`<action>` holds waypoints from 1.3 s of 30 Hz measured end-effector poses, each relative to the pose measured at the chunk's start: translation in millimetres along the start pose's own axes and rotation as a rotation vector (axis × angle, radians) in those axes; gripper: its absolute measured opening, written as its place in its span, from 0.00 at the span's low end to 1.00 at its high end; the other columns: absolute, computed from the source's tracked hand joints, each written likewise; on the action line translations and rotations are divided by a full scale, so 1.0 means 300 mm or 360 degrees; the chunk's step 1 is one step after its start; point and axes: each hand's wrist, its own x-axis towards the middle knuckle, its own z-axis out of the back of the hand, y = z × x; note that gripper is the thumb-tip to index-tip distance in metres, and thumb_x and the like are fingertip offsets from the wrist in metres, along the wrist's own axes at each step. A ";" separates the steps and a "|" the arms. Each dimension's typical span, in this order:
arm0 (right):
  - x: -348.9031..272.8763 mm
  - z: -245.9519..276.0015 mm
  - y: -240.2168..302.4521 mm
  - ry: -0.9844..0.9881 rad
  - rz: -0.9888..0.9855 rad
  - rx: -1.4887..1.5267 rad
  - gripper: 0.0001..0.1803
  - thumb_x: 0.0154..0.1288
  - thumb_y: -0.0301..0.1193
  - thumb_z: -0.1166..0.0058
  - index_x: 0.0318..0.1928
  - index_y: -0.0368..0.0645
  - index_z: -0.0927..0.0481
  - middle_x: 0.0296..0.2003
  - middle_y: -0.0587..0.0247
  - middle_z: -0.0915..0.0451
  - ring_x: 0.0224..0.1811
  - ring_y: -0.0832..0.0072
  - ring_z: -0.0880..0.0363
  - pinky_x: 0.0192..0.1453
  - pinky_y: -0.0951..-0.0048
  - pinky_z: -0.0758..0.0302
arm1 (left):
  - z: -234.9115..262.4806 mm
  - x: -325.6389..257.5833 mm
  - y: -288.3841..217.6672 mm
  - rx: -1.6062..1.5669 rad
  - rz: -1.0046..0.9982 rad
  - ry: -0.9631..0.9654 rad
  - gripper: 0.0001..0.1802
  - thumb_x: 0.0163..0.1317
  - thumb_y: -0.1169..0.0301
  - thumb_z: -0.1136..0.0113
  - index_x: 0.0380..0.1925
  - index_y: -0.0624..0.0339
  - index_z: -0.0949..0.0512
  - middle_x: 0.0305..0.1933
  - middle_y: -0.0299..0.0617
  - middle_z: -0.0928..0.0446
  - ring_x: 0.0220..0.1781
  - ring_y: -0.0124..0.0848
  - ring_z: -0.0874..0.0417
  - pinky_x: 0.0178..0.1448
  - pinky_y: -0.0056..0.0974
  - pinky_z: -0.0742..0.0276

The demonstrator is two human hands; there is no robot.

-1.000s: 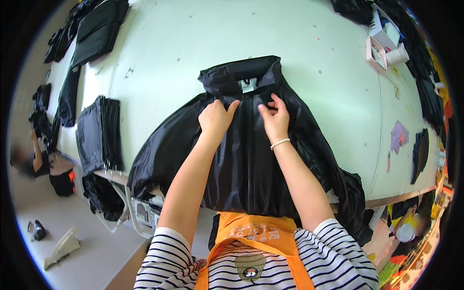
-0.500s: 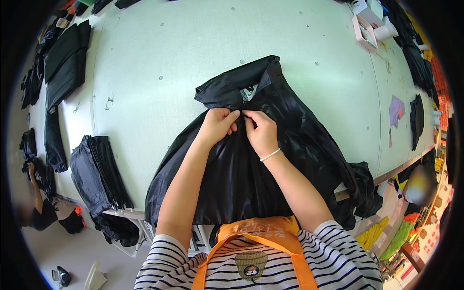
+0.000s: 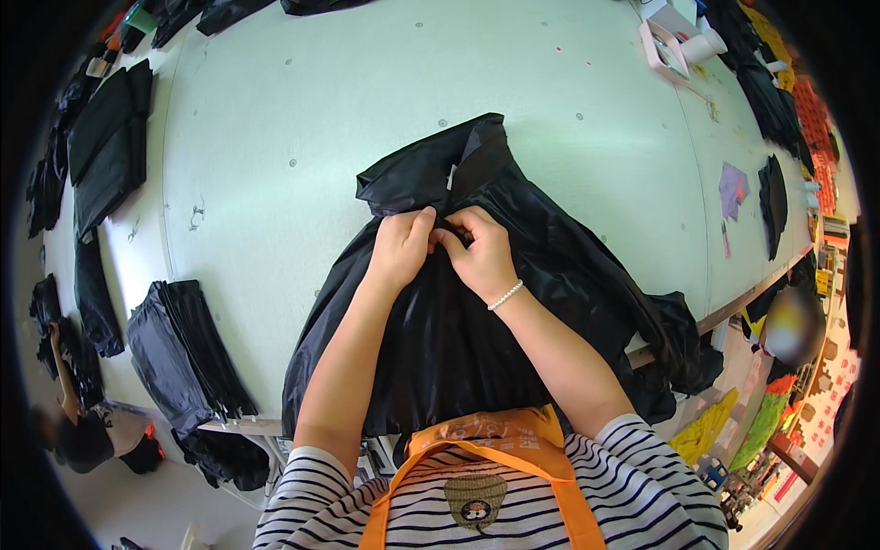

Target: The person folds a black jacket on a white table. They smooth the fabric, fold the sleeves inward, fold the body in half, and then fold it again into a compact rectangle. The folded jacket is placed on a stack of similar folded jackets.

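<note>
A pale table (image 3: pixel 367 82) fills most of the frame. Folded black clothes (image 3: pixel 115 133) lie at the upper left, and a stack of black cloth (image 3: pixel 183 353) sits below them near the table's front edge. More black cloth (image 3: pixel 330 5) shows along the top edge. At the upper right, a pink tray (image 3: pixel 654 48) stands next to a white cup (image 3: pixel 704 46). Lower on the right side are a small purple cloth (image 3: pixel 732 194) and a narrow black piece (image 3: pixel 773 206), near each other. Another person (image 3: pixel 87 445) is at the lower left, and a second person (image 3: pixel 793 325) is at the right; both are blurred.

The black jacket (image 3: pixel 440 357) lies in the middle of the frame, its collar (image 3: pixel 403 174) pointing up the picture and its bottom reaching the orange apron (image 3: pixel 495 431). The forearms cross over its front and hide parts of it. The left hand (image 3: pixel 401 246) and right hand (image 3: pixel 483 249) meet just below the collar, fingers curled in, each pinching the jacket's front. Their fingertips are close together; the exact spot they grip is partly hidden. A beaded bracelet (image 3: pixel 505 295) circles the right wrist.
</note>
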 end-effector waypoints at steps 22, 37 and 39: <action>-0.270 0.593 -0.402 -0.0018 -0.0362 -0.1759 0.47 0.60 0.61 0.50 0.74 0.57 0.50 0.74 0.45 0.58 0.74 0.38 0.60 0.70 0.32 0.61 | 0.321 -0.492 0.377 0.1860 0.0005 -0.0454 0.44 0.61 0.43 0.49 0.70 0.59 0.44 0.75 0.52 0.49 0.75 0.54 0.49 0.73 0.59 0.52; 0.226 0.376 -0.373 -0.0410 0.0524 -0.1079 0.25 0.61 0.45 0.42 0.48 0.37 0.22 0.47 0.49 0.23 0.51 0.52 0.28 0.57 0.53 0.32 | 0.177 0.061 0.152 0.1570 -0.0482 -0.0658 0.17 0.58 0.56 0.37 0.34 0.58 0.20 0.36 0.45 0.21 0.39 0.44 0.21 0.45 0.44 0.26; 0.114 0.276 -0.240 -0.0183 0.0366 -0.0822 0.14 0.58 0.39 0.39 0.35 0.40 0.17 0.37 0.54 0.21 0.45 0.55 0.25 0.52 0.58 0.30 | 0.023 0.045 0.075 0.1239 0.0001 -0.0396 0.23 0.57 0.49 0.39 0.25 0.60 0.19 0.23 0.48 0.21 0.29 0.45 0.18 0.35 0.43 0.24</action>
